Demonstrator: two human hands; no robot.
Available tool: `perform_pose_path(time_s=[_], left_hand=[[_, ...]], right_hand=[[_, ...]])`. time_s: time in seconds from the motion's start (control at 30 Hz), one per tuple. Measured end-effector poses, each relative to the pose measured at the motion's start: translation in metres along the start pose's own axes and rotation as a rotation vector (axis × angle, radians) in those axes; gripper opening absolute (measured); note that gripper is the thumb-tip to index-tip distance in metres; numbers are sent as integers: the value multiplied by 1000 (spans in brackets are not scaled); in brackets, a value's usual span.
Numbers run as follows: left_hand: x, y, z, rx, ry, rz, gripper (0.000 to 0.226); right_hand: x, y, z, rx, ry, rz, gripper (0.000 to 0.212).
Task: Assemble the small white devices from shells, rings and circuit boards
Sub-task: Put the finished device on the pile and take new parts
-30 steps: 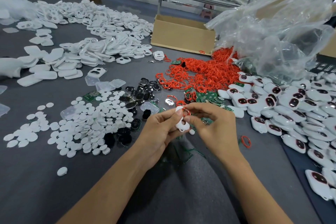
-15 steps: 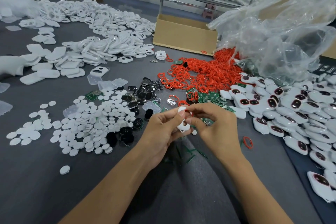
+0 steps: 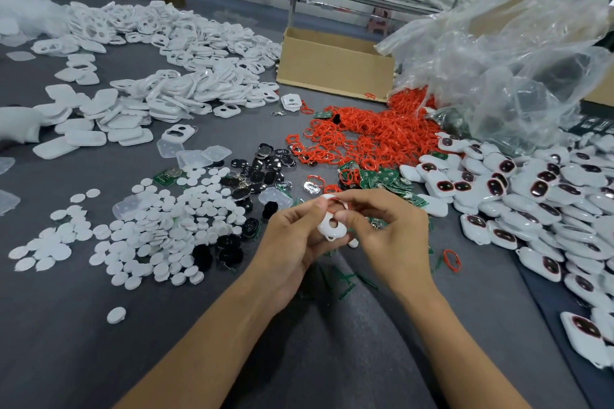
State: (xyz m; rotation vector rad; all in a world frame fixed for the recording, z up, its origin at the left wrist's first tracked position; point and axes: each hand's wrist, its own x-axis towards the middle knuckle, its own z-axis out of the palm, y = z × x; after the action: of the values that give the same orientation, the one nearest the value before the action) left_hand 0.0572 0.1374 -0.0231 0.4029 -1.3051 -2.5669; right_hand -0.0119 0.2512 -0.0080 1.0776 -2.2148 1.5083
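White shell (image 3: 332, 226) was on near side of red ring pile (image 3: 375, 136), long axis toward pile. L hand (image 3: 292, 242) gripped left edge; R hand (image 3: 392, 232) pinched far end, so nearer to pile.

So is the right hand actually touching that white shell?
Touching. In the head view, fingertips of the right hand press on the white shell.

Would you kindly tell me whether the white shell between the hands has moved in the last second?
No. The white shell keeps its place, still left of the loose red ring lying on the table.
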Motion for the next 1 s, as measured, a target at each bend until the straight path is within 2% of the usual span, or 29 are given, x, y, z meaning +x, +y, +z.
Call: perform_pose_path(time_s=[0.37,0.57,0.73,1.0], left_hand=[[-2,2,3,-40,4,-22,40],[-2,2,3,-25,9,0,33],[-3,2,3,-4,10,14,33],[-5,4,5,23,21,36,26]], right_hand=[[-1,2,5,5,3,-7,25],[-2,0,4,11,15,4,32],[-2,0,4,-13,25,-21,25],[-3,-2,5,-14,52,-8,27]])
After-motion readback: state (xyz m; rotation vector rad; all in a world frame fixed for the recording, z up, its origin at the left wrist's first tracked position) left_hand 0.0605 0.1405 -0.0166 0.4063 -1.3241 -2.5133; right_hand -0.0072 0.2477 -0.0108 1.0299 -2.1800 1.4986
